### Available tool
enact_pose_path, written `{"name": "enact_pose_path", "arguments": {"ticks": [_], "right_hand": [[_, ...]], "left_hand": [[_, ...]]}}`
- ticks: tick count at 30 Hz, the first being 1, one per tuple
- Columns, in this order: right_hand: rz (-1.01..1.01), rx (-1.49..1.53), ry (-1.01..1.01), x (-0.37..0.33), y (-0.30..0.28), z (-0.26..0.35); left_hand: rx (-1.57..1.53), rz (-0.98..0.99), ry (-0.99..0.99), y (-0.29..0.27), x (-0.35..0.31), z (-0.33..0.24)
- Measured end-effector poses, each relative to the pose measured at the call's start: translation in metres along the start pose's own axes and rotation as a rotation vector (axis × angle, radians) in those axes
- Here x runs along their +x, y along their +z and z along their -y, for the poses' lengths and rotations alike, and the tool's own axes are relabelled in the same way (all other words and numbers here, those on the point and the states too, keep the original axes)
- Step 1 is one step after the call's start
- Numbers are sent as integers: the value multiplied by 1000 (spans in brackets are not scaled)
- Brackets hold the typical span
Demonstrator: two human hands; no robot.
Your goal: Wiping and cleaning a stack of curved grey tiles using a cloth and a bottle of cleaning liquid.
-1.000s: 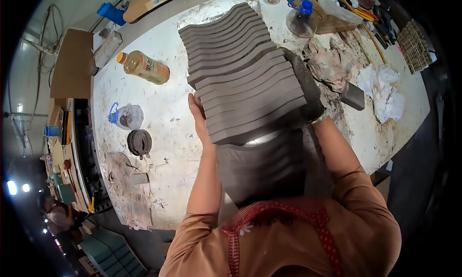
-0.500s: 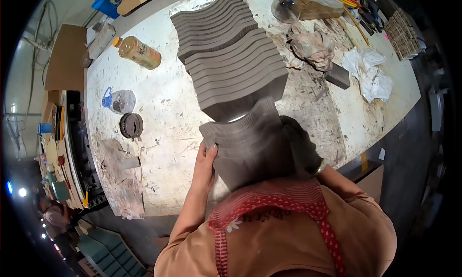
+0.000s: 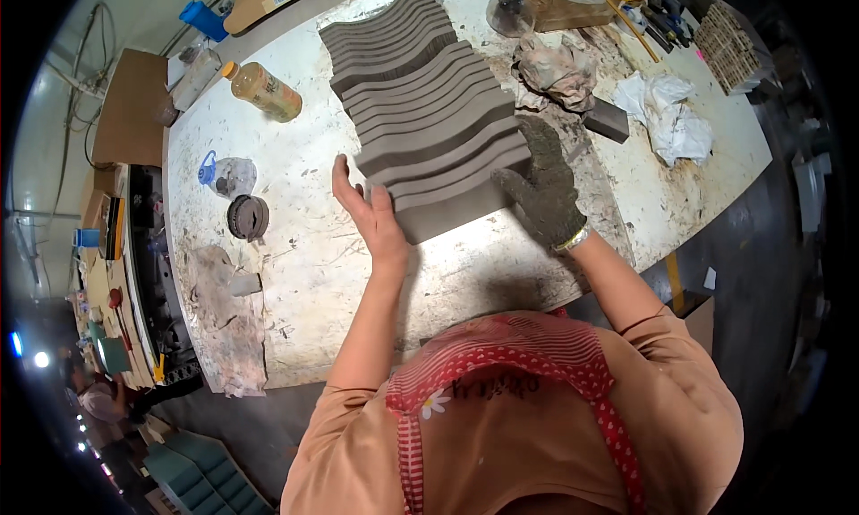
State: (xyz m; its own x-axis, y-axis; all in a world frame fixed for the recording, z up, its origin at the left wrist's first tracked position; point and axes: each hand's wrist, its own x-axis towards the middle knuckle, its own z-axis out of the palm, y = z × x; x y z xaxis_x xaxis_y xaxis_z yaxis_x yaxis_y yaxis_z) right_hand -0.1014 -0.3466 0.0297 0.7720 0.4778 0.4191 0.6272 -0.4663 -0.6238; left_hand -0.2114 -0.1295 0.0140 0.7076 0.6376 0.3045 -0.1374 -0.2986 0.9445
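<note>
A long row of grey wavy-topped slabs (image 3: 429, 112) stands on the table in front of me, packed face to face. The nearest slab (image 3: 456, 209) sits against the row, its flat front face toward me. My left hand (image 3: 374, 220), bare, is at its left end with the fingers spread and the thumb by the corner. In a dark, dirty work glove, my right hand (image 3: 544, 179) grips the right end, thumb on the front and fingers along the side.
Left of the row are a bottle with an orange cap (image 3: 264, 92), a clear jug (image 3: 234, 177), a dark round ring (image 3: 248, 218) and a stained cloth (image 3: 219, 318). To the right lie a crumpled rag (image 3: 559, 72), a dark block (image 3: 607, 119) and a white cloth (image 3: 667, 117).
The slab held near my body has moved forward against the front of the row. My left hand's fingers have spread from its edge; my right hand went along with it.
</note>
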Motion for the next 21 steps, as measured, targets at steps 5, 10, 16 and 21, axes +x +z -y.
{"name": "enact_pose_path", "arguments": {"ticks": [5,10,16,21], "right_hand": [[198,171,415,-16,13,-8],[288,12,326,-18,-29,-16],[-96,-463,236,69,-90,-114],[307,-683,14,115,-40,-179]], "left_hand": [[-158,97,-49,1,-1,5],[-2,195,-220,-25,-22,6],[10,224,-317,-18,-45,0],[90,138,-247,-4,-49,-16]]}}
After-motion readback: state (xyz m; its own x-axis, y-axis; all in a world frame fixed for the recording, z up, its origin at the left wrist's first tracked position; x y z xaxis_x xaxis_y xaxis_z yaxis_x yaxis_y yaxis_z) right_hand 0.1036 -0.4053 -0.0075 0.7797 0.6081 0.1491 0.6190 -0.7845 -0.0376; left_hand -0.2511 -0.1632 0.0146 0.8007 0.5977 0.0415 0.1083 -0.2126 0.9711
